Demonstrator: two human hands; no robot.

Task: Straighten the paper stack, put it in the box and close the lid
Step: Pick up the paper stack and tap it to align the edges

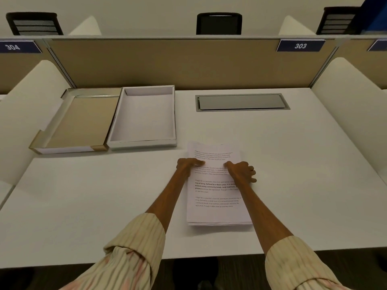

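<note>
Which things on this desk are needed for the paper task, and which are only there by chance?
Needed:
paper stack, held at both edges by left hand and right hand
open white box
brown lid, lying inside up

Not needed:
grey cable hatch
number sign 303
chairs behind the partition

The small print on the paper stack (pixel 217 185) is too blurred to read. The left hand (pixel 187 165) and right hand (pixel 240 171) hide parts of its side edges, and their fingers under it are hidden.
</note>
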